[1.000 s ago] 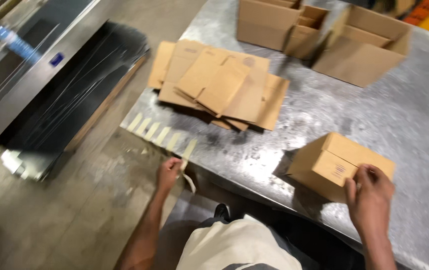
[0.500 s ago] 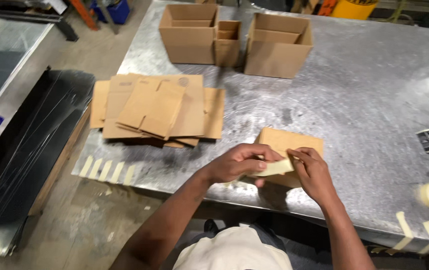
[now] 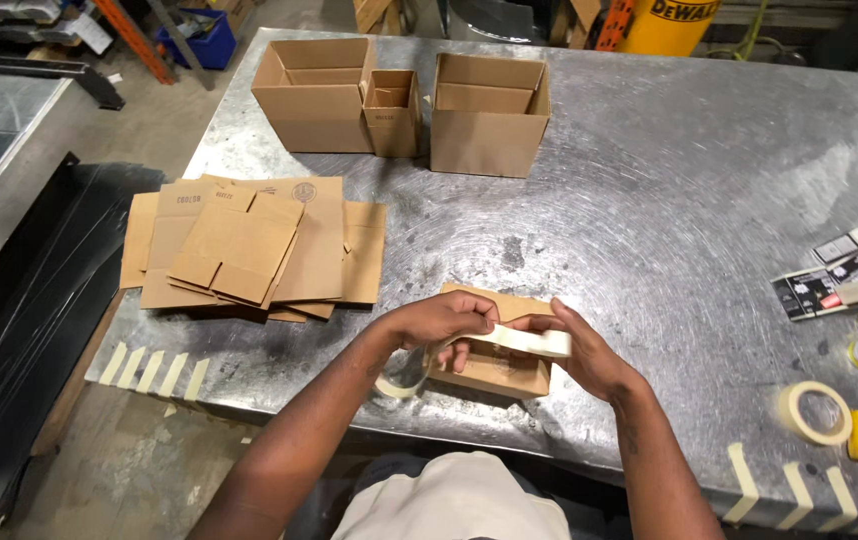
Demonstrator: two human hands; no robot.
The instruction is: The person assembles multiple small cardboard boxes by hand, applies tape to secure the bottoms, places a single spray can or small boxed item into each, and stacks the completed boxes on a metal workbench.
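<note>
Over the small cardboard box (image 3: 494, 345) on the bench (image 3: 669, 180), a tape strip (image 3: 529, 341) is pinched taut by left hand (image 3: 439, 322) and right hand (image 3: 584, 355); it is best centred before pressing.

Steel table (image 3: 649, 200): 3 open boxes (image 3: 489, 115), flat cartons (image 3: 249, 250), tape roll (image 3: 817, 412).

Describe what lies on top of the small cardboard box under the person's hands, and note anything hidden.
Across the top of the small cardboard box runs a strip of pale tape, pinched by the left hand and right hand. The hands cover much of the top, so its flaps cannot be seen.
</note>
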